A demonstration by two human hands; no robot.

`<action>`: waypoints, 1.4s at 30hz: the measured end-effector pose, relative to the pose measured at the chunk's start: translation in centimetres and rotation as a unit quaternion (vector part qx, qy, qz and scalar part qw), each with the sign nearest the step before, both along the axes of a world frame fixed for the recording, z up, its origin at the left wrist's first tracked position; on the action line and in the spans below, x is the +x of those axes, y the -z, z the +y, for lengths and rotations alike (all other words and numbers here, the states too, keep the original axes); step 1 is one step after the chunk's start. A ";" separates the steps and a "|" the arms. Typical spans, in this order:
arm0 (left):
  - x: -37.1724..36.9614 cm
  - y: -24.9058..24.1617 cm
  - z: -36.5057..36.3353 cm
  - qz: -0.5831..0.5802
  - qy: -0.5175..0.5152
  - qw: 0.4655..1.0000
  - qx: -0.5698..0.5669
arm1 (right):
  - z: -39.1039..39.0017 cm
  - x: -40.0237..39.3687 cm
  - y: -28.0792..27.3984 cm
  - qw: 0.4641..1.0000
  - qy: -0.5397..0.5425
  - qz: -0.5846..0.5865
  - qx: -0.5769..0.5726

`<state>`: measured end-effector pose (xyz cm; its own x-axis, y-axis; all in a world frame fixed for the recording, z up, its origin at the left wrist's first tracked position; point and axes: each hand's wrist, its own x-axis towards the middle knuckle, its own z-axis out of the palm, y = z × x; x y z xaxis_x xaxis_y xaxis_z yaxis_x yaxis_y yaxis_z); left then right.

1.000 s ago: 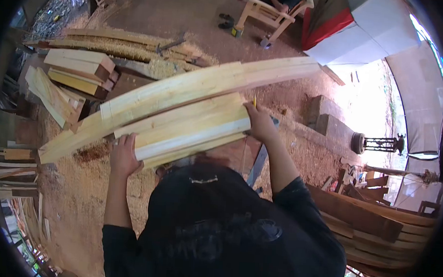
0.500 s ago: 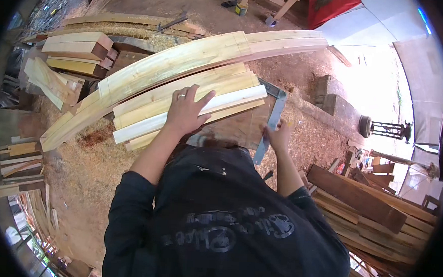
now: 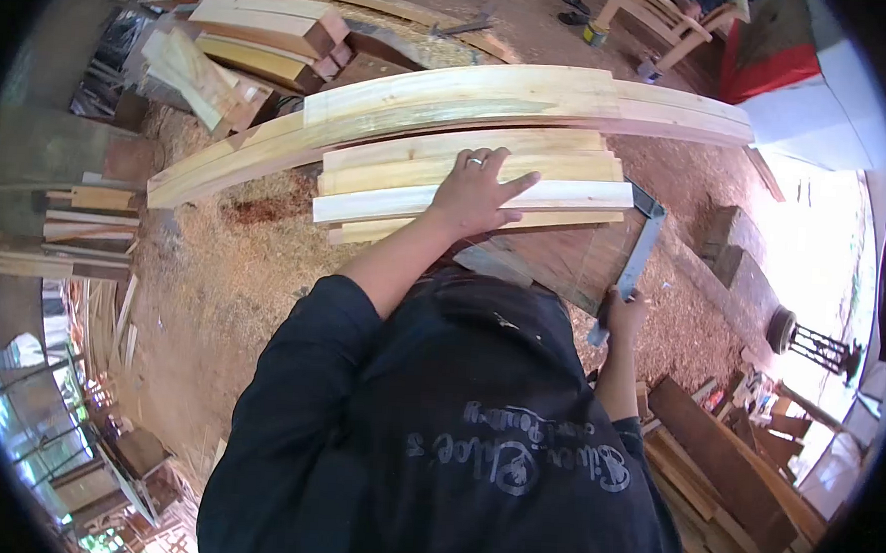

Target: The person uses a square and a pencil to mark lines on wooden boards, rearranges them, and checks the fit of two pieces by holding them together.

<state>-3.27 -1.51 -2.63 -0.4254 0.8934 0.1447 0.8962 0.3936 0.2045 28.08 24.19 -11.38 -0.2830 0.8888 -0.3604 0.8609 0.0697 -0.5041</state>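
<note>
My left hand [image 3: 479,196] lies with fingers spread across a row of pale wooden slats [image 3: 559,162]. A ring is on one finger. The palm and thumb rest on a whiter strip [image 3: 588,195], near the front of the row. On the right, my right hand [image 3: 625,318] is closed round the lower part of the blade of a metal try square [image 3: 641,249]. The square's darker arm sits against the right ends of the slats, while its blade slants down toward my body. Beneath the slats is a brown wooden board [image 3: 565,248].
A long curved timber [image 3: 463,92] lies just beyond the slats. Wood blocks [image 3: 266,22] are stacked at the far left, and planks [image 3: 723,471] lie at the lower right. Shavings cover the ground. Part of a person shows by a wooden chair [image 3: 657,25].
The view has swung, so the slats and both hands appear farther right. My right hand is lower on the square's blade, with its fingers more wrapped. My left hand stays on the slats.
</note>
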 end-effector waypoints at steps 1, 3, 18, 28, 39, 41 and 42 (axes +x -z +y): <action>0.1 0.0 -0.1 -0.004 0.000 1.000 -0.001 | -0.1 -0.3 -1.1 1.000 0.011 0.011 -0.002; -0.1 0.1 -0.3 -0.005 -0.005 1.000 -0.012 | 2.2 0.2 0.8 0.999 0.033 0.031 0.017; -0.2 -1.6 3.0 -0.162 -0.094 0.973 0.132 | -2.0 -2.8 -12.7 0.980 -0.132 0.123 0.085; -2.4 -2.0 7.8 -0.180 -0.202 0.961 0.059 | -3.8 -7.0 -10.7 0.969 -0.196 0.151 0.000; -1.8 -0.9 8.9 -0.198 -0.213 0.952 0.101 | -2.8 -7.6 -11.1 0.964 -0.193 0.171 -0.068; -2.0 -0.3 8.6 -0.192 -0.211 0.954 0.095 | -3.2 -7.5 -10.7 0.966 -0.183 0.170 -0.067; -1.9 -0.5 8.6 -0.193 -0.211 0.954 0.089 | -3.4 -7.5 -10.5 0.967 -0.179 0.170 -0.066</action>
<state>-5.15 7.08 -2.08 -0.7934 0.6075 0.0378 0.5108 0.6308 0.5842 20.58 20.82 -0.84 -0.6857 0.6648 -0.2964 0.5770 0.2482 -0.7781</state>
